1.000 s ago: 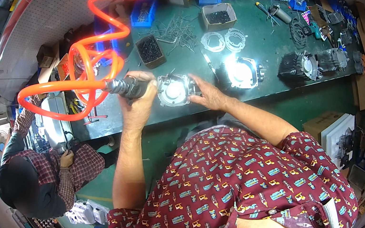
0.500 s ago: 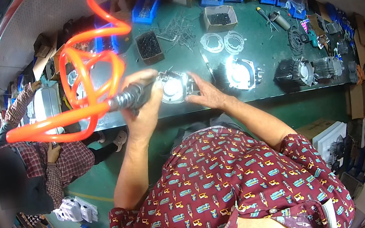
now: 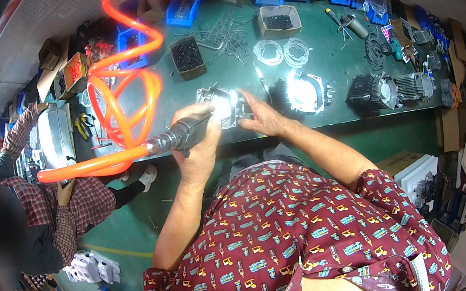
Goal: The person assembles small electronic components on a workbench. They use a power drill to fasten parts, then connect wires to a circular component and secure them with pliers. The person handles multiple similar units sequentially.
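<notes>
My left hand (image 3: 204, 150) is wrapped round a dark air tool (image 3: 180, 138), which lies nearly level at the front edge of the bench. An orange coiled hose (image 3: 89, 168) joins the tool's left end at a metal fitting. The tool's other end points at a bright metal engine casting (image 3: 227, 109) and is partly hidden by my fingers. My right hand (image 3: 267, 120) grips the casting's right side, thumb toward me and fingers behind. Glare washes out the casting's middle. Just right stands a finned cylinder (image 3: 305, 93) with a bright face.
Two ring-shaped gaskets (image 3: 296, 53) lie beyond the castings. Boxes of dark screws (image 3: 188, 57) and scattered hex keys (image 3: 227, 34) are farther back. More finned cylinders (image 3: 373, 91) stand right. A co-worker in a checked shirt (image 3: 86, 210) works at the left, near pliers (image 3: 83, 126).
My left hand has moved right with the air tool, closer over the casting. The hose has shifted with it. My right hand stays at the casting's side.
</notes>
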